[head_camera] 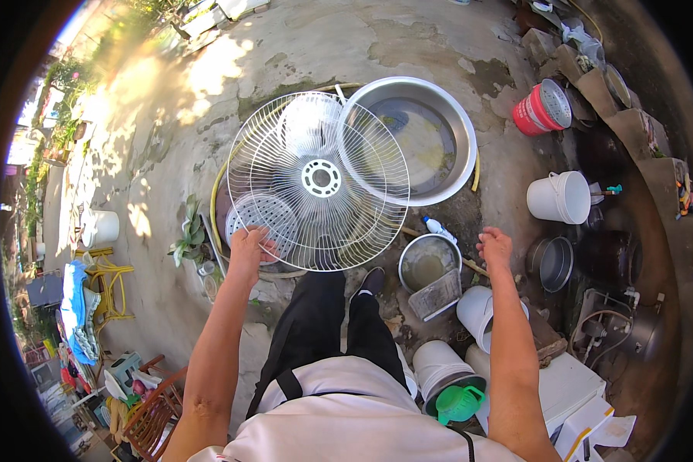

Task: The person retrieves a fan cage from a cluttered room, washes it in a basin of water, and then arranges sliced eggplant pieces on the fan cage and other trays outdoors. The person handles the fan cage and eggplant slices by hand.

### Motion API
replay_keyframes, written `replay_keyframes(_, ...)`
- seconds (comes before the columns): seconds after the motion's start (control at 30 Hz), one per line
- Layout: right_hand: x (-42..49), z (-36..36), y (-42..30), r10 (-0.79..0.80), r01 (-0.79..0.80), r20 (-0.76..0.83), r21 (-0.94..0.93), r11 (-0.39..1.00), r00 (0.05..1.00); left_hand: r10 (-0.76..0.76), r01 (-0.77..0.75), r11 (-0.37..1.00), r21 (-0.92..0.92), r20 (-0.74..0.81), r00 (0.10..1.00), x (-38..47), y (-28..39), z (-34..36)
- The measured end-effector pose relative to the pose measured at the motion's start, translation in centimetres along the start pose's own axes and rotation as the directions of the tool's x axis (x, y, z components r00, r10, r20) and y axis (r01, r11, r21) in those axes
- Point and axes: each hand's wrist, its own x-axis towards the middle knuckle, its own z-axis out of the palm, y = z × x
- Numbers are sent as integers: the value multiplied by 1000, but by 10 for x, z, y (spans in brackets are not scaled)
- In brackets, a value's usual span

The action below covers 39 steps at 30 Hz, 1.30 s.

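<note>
My left hand (254,246) grips the near-left rim of a round white wire fan guard (358,231), held up in front of me. Out to the right, my right hand (495,247) is empty, its fingers loosely curled and apart. Behind the guard's right side sits a wide metal basin (466,133) with cloudy water in it. Through the wires a perforated round plate (265,211) shows at the lower left, and a whitish thing at the top whose kind I cannot tell. A white bottle with a blue cap (439,228) lies between the basin and a small water-filled pot (405,271).
A red bucket (534,112), a white bucket (560,197) and a metal pot (550,264) stand at the right. More white buckets (439,361) and a green plastic scoop (459,404) are near my right side. A leafy plant (190,234) grows at the left.
</note>
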Motion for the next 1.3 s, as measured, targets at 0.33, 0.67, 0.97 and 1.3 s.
replay_keyframes(0.33,40,70,-103,-339,366,164,-176,914,926,-63,53,994,99,92,994,76,21,67)
replay_keyframes(0.67,98,118,-109,-312,336,144,-572,748,939,-163,132,957,258,106,981,111,59,74)
replay_keyframes(0.97,211,281,-168,-326,510,396,-730,456,858,-161,139,947,289,55,985,118,103,80)
replay_keyframes(1.3,316,384,-92,-363,743,668,-659,118,650,56,-40,967,251,-55,997,120,100,104)
